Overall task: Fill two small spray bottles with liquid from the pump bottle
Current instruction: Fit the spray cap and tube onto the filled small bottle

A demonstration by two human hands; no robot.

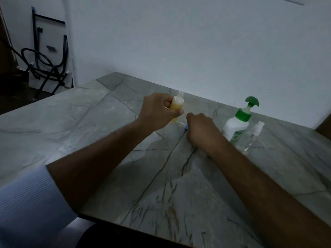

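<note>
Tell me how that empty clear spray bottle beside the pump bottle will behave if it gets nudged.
The clear spray bottle looks empty, so it is probably very light and would slide or topple easily. It stands tall and narrow with its sprayer on top, so a knock near the top would likely tip it. Being round, it may then roll on the smooth table.

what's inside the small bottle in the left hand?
Yellowish liquid fills the small bottle almost to the shoulder; its neck is uncapped. The left hand grips it, and the fingers hide the lower part, so the base cannot be seen.
</note>
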